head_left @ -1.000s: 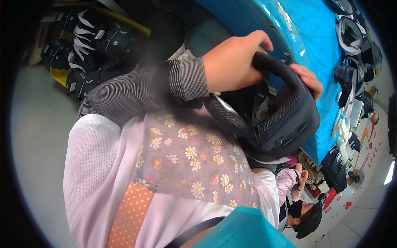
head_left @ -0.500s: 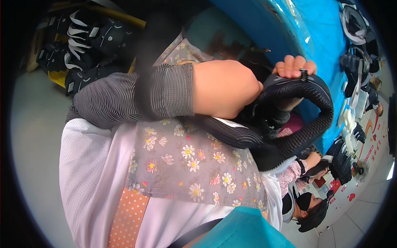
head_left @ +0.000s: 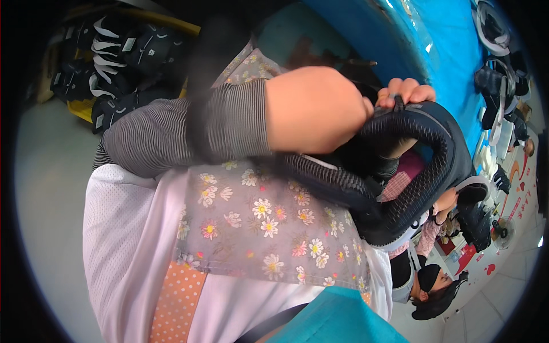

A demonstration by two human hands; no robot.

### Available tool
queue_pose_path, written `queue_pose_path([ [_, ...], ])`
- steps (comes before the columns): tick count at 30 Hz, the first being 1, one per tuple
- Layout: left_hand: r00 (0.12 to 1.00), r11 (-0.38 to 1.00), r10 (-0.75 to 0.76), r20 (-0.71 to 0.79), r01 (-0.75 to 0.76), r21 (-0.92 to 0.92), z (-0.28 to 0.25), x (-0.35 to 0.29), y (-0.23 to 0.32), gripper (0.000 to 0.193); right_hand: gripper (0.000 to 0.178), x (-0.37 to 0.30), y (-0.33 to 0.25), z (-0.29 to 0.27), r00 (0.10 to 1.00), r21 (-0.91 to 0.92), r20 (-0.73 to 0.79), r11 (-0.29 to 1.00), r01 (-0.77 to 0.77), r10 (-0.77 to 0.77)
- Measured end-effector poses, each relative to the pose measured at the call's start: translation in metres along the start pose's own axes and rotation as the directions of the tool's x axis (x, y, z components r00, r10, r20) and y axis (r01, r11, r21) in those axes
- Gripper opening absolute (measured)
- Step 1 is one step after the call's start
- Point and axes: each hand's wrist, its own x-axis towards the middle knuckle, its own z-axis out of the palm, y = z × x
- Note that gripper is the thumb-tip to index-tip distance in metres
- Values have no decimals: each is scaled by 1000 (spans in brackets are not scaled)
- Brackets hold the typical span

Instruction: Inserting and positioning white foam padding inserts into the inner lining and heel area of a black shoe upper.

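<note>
In front of my apron is a black padded mesh piece that looks like a shoe upper, tilted with its wide opening toward me. The fingers of my right hand curl over its far rim, beside a small dark loop. Part of the right wrist shows through the opening. My left hand, below a striped sleeve, is closed in a fist against the near left side of the rim. Its fingertips are hidden, so what they pinch cannot be made out.
A yellow crate at the upper left holds several black pieces with white strips. Blue sheeting covers a surface at the upper right, with more black pieces along it. A masked co-worker handles a dark white-edged piece at the right.
My left fist has risen slightly. My right fingers have slid a little left along the rim, and the black piece has turned slightly, its right side shifting outward. The co-worker's hand has moved.
</note>
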Motion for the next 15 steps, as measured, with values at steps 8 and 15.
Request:
queue_pose_path([
  [8, 969, 908, -220, -109, 163, -385, -8, -9, -12, 21, 33, 0, 6, -4, 996, -312, 66, 949, -39, 62],
  [15, 975, 978, 188, -115, -197, -68, 9, -3, -9, 22, 25, 12, 1, 12, 956, 46, 124, 961, -272, 264],
])
